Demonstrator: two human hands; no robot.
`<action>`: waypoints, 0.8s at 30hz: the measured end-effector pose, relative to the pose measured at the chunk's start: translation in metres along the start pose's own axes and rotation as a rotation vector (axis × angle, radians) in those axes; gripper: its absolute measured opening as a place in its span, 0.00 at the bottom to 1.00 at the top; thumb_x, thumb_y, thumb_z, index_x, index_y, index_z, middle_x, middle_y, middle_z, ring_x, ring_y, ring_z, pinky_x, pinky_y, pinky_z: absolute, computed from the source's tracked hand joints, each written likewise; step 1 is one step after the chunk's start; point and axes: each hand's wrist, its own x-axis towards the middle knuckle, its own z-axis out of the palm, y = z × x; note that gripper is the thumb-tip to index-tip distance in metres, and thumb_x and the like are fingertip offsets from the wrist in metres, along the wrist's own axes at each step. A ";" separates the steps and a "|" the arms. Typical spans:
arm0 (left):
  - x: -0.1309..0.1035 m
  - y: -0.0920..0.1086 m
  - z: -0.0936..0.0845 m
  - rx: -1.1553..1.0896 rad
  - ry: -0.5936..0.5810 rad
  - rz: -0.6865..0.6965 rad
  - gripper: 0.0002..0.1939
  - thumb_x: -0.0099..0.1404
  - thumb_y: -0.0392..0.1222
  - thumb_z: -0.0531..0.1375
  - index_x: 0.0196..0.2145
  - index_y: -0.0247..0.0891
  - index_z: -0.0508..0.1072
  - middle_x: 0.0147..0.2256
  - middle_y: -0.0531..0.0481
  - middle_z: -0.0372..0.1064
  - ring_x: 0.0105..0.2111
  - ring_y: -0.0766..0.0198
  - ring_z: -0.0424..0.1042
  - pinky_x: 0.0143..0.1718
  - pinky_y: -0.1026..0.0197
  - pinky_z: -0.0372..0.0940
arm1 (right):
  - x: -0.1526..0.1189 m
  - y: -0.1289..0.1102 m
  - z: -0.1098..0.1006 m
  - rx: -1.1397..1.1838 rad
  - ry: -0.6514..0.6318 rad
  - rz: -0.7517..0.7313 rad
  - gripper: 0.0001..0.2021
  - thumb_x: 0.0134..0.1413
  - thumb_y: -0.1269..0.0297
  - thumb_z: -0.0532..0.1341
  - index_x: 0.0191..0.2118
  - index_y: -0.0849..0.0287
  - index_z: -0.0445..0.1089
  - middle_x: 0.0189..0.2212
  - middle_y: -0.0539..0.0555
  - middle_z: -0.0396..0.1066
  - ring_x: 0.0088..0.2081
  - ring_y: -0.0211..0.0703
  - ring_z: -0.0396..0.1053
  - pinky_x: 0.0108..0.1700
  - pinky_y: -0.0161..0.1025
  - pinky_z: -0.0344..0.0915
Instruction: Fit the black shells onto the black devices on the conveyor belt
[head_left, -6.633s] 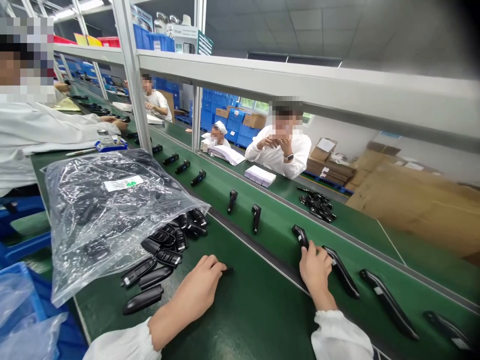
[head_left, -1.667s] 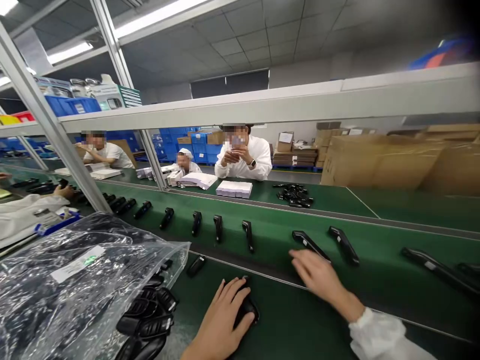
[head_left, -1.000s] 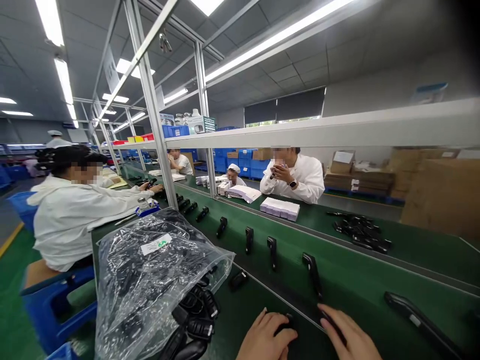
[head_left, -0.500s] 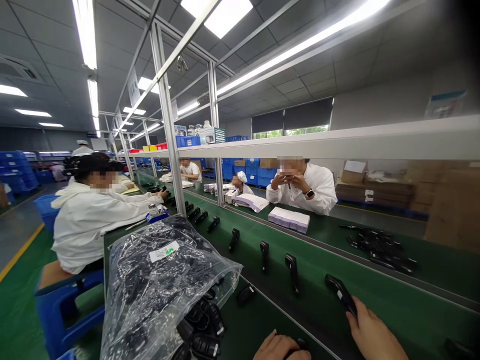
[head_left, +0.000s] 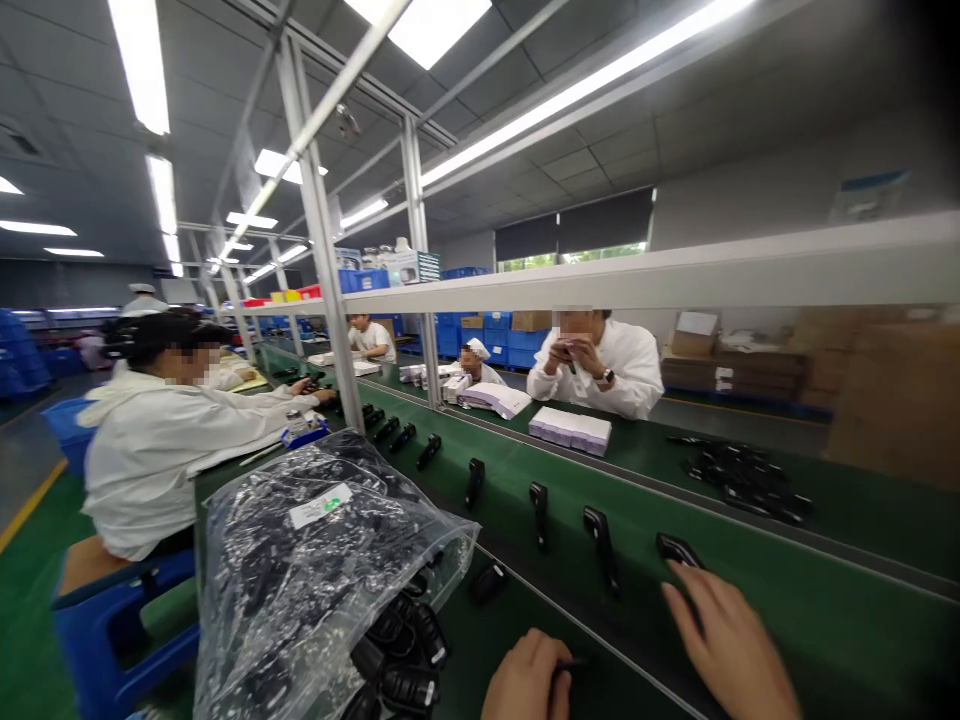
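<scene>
My left hand (head_left: 529, 675) is at the bottom middle, its fingers curled round a small black piece (head_left: 574, 664) whose dark tip pokes out to the right; the rest of it is hidden. My right hand (head_left: 731, 640) reaches over a black handheld device (head_left: 679, 548) on the green belt, thumb and fingers apart. The head of that device shows beyond my fingertips, while its handle is mostly covered by the hand. Left of it, similar black devices (head_left: 602, 550) lie in a spaced row along the belt. A lone black part (head_left: 488, 582) rests on the near table side.
A large clear plastic bag (head_left: 300, 570) with black parts (head_left: 409, 650) spilling from its mouth lies at my left. Metal posts (head_left: 319, 220) and a white shelf (head_left: 675, 275) cross above the belt. Co-workers in white sit at left and across; black pieces (head_left: 742, 475) are heaped at far right.
My right hand has moved forward over the device, its fingers now spread apart. The left hand has risen further into view with the black piece. The devices on the belt have shifted slightly right.
</scene>
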 end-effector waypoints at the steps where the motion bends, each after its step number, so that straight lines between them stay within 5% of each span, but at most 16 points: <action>1: 0.000 0.004 -0.007 -0.072 0.020 -0.017 0.09 0.68 0.39 0.52 0.42 0.43 0.70 0.41 0.46 0.73 0.40 0.59 0.74 0.43 0.60 0.68 | -0.004 -0.018 -0.005 0.131 -0.039 -0.035 0.24 0.66 0.48 0.47 0.56 0.58 0.69 0.53 0.63 0.70 0.56 0.57 0.66 0.57 0.51 0.64; 5: 0.003 0.019 -0.029 -0.331 0.053 -0.125 0.13 0.71 0.48 0.49 0.43 0.42 0.70 0.42 0.46 0.74 0.42 0.57 0.74 0.44 0.60 0.67 | -0.015 -0.085 -0.011 0.534 -0.354 -0.084 0.18 0.65 0.54 0.55 0.56 0.50 0.70 0.54 0.56 0.70 0.56 0.49 0.67 0.58 0.43 0.64; 10: 0.004 0.028 -0.037 -0.462 -0.032 -0.145 0.16 0.70 0.53 0.52 0.46 0.43 0.72 0.45 0.46 0.75 0.43 0.57 0.74 0.45 0.61 0.68 | -0.020 -0.116 -0.012 0.751 -0.459 0.047 0.15 0.59 0.58 0.62 0.52 0.50 0.73 0.49 0.53 0.73 0.52 0.49 0.69 0.54 0.42 0.65; 14: 0.003 0.022 -0.030 -0.454 -0.100 -0.101 0.16 0.70 0.53 0.52 0.47 0.45 0.72 0.45 0.46 0.75 0.44 0.57 0.74 0.43 0.61 0.68 | -0.018 -0.119 -0.024 0.778 -0.514 -0.018 0.11 0.58 0.59 0.63 0.47 0.50 0.75 0.44 0.52 0.73 0.47 0.47 0.70 0.51 0.40 0.65; 19: 0.003 0.015 -0.028 -0.392 -0.132 -0.087 0.17 0.70 0.54 0.51 0.46 0.44 0.71 0.40 0.47 0.74 0.41 0.58 0.74 0.41 0.62 0.67 | -0.005 -0.107 -0.042 0.492 -0.617 -0.140 0.12 0.59 0.64 0.61 0.48 0.49 0.74 0.41 0.52 0.74 0.46 0.48 0.70 0.50 0.42 0.64; 24: 0.003 0.016 -0.046 -0.110 -0.193 0.010 0.17 0.69 0.52 0.54 0.51 0.47 0.71 0.48 0.45 0.71 0.47 0.55 0.71 0.47 0.57 0.65 | 0.012 -0.071 -0.039 0.395 -0.354 0.096 0.09 0.58 0.63 0.57 0.40 0.55 0.73 0.38 0.54 0.73 0.40 0.47 0.71 0.44 0.41 0.66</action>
